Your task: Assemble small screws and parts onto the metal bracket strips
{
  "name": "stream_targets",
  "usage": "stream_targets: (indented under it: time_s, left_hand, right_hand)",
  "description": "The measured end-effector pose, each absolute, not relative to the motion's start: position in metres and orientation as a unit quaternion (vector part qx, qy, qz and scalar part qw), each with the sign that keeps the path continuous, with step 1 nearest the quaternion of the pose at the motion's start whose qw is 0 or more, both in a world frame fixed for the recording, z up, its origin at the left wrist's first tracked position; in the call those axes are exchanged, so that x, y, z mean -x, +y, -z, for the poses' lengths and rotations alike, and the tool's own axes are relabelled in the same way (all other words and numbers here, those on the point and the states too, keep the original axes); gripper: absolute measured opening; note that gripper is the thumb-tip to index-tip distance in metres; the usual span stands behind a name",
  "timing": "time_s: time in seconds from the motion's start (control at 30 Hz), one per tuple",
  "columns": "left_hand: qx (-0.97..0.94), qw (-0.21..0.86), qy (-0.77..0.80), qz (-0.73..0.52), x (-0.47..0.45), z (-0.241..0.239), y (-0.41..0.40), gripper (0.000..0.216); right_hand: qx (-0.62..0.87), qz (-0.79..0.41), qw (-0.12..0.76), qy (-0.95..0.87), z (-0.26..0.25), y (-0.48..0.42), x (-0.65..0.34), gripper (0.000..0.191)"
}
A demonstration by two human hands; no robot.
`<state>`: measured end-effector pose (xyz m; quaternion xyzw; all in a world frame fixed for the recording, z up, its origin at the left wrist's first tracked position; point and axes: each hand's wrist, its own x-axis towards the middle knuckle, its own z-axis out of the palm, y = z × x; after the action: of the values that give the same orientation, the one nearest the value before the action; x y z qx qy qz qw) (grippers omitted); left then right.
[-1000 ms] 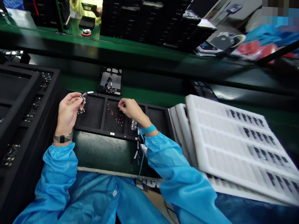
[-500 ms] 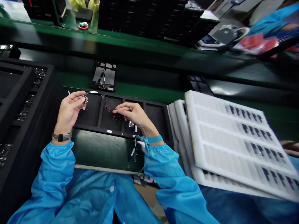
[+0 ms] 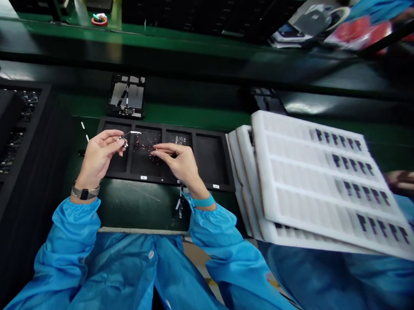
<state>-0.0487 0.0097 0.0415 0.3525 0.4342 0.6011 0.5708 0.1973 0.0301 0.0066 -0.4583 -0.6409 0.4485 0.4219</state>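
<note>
My left hand [image 3: 103, 154] is closed over the left compartment of a black foam tray, pinching a small electronic part [image 3: 124, 143]. A thin strip with a white end [image 3: 135, 132] reaches from that part to the right. My right hand [image 3: 180, 163] pinches thin dark-red wires [image 3: 143, 146] between thumb and forefinger; exactly where they join the part is too small to tell. More of the fine wires are over the second compartment of the black tray [image 3: 214, 148]. A small circuit board [image 3: 180, 139] shows behind my right hand. Below my right wrist lies a dark strip with white tabs [image 3: 179, 204].
White foam trays [image 3: 296, 178] holding rows of small black parts are stacked on the right. Black trays with circuit boards [image 3: 16, 154] stand at left. An opened flat device [image 3: 127, 95] lies behind the tray. A person's hand [image 3: 407, 178] shows at far right.
My right hand has come a little closer to my left, still pinching the wires. The left hand keeps hold of the small part. The whole view has shifted slightly.
</note>
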Motion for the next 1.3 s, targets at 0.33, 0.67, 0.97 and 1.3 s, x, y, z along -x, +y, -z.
stream_targets:
  time_s: [0.33,0.67,0.97,1.3]
  left_hand:
    - [-0.381,0.555,0.465,-0.575,0.018,-0.033,0.008,0.033]
    - [-0.399,0.556,0.479,-0.551,0.009,-0.027,0.005,0.030]
    - [-0.399,0.561,0.485,-0.540,0.005,-0.027,0.003,0.029]
    - [-0.411,0.545,0.500,-0.533,-0.002,-0.024,-0.001,0.029]
  right_hand:
    - [0.453,-0.492,0.395,-0.630,-0.009,0.022,-0.197,0.024]
    - [0.420,-0.500,0.347,-0.673,-0.015,0.012,-0.195,0.027]
    - [0.429,-0.499,0.336,-0.674,-0.018,0.011,-0.194,0.026]
    - [0.434,-0.488,0.367,-0.662,-0.015,0.009,-0.189,0.018]
